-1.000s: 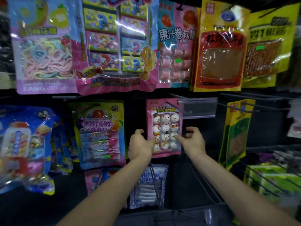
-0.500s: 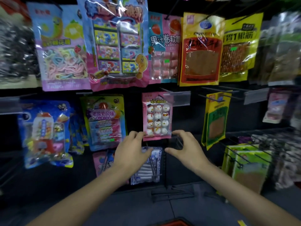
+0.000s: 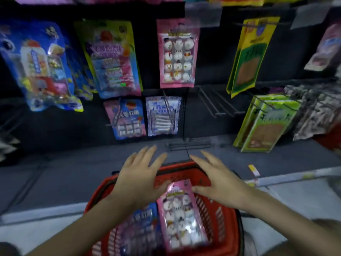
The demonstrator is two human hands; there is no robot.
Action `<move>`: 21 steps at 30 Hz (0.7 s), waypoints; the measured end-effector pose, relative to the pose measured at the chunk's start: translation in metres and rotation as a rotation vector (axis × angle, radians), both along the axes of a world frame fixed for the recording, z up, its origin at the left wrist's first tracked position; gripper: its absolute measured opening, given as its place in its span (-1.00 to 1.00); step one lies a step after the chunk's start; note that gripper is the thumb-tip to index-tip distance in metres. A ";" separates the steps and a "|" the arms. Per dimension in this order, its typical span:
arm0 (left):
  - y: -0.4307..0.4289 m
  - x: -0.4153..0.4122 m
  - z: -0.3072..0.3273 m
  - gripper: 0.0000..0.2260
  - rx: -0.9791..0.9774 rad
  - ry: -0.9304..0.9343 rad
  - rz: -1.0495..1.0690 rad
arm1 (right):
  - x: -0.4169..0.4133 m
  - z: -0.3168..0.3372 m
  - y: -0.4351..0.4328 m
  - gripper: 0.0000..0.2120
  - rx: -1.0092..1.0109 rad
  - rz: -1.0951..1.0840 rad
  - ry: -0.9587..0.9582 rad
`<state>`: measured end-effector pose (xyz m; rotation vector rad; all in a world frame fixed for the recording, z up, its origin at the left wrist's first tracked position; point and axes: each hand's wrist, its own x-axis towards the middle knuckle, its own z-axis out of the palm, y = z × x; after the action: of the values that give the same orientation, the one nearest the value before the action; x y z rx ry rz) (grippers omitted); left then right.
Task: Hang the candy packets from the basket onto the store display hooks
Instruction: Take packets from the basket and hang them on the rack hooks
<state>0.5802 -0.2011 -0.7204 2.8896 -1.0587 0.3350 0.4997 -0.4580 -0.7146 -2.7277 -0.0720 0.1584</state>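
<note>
A dark display rack [image 3: 212, 58] carries hanging candy packets, with a pink snowman packet [image 3: 178, 54] at its centre. Below it is a red basket [image 3: 227, 222]. The left hand [image 3: 140, 176] and right hand [image 3: 219, 183] hover over the basket, fingers spread, holding nothing. A matching pink packet [image 3: 181, 215] lies in the basket, its top edge between their thumbs.

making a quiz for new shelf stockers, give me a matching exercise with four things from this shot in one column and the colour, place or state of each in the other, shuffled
Things
1 basket
2 hung snowman packet
3 yellow-green packet
4 left hand

Descriptions
a fingers spread, over the basket
b red, with slotted walls
c pink, on a hook at upper middle
d on a hook at upper right

Pairs: 1-b, 2-c, 3-d, 4-a
</note>
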 end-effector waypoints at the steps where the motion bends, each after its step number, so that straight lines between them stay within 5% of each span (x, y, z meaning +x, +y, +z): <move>1: 0.002 -0.007 -0.018 -0.28 0.030 0.012 0.000 | -0.008 -0.015 0.002 -0.06 -0.001 0.016 0.027; 7: -0.002 -0.031 -0.118 -0.29 0.156 0.254 0.060 | -0.027 -0.083 0.016 -0.15 -0.063 0.068 0.243; 13: -0.026 -0.031 -0.181 -0.20 0.240 0.591 0.356 | -0.032 -0.123 0.022 -0.19 -0.234 0.129 0.311; 21: -0.061 -0.036 -0.218 -0.16 -0.425 1.044 0.889 | -0.026 -0.162 0.013 -0.21 -0.360 0.180 0.466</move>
<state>0.5440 -0.2620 -0.9386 2.3397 0.4069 -0.7596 0.4741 -0.4446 -0.8767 -2.9517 -0.1686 0.9321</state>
